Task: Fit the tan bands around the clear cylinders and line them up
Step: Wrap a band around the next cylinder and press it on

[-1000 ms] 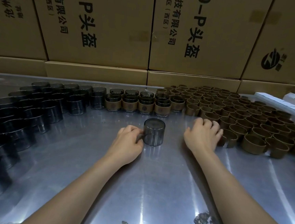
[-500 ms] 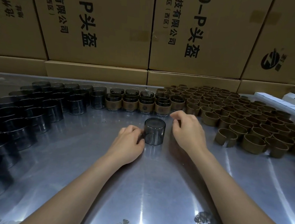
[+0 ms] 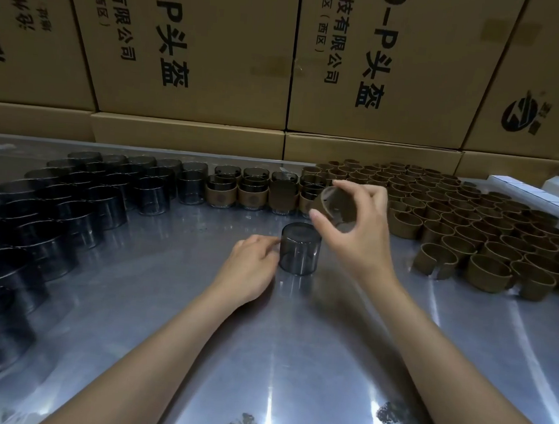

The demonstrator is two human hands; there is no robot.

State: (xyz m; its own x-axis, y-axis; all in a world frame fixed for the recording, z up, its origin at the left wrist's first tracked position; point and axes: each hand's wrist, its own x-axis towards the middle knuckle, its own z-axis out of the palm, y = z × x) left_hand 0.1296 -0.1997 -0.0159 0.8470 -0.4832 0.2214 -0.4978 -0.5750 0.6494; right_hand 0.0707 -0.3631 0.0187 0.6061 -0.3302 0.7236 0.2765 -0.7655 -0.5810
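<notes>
A smoky clear cylinder [image 3: 300, 249] stands upright mid-table. My left hand [image 3: 252, 267] rests on the table against its left side, fingers curled onto its wall. My right hand [image 3: 358, 225] is raised just above and right of the cylinder and pinches a tan band [image 3: 334, 207], held tilted between thumb and fingers. Behind, a short row of banded cylinders [image 3: 252, 194] stands lined up. Loose tan bands [image 3: 473, 225] cover the table's right side, bare cylinders [image 3: 69, 200] the left.
Stacked cardboard boxes [image 3: 197, 52] form a wall along the far edge of the shiny metal table [image 3: 291, 365]. White boxes [image 3: 543, 194] lie at the far right. Dark smudges mark the near table surface.
My right hand went from the loose bands at the right to beside the cylinder and has now lifted a tan band above it. My left hand and the cylinder stayed put.
</notes>
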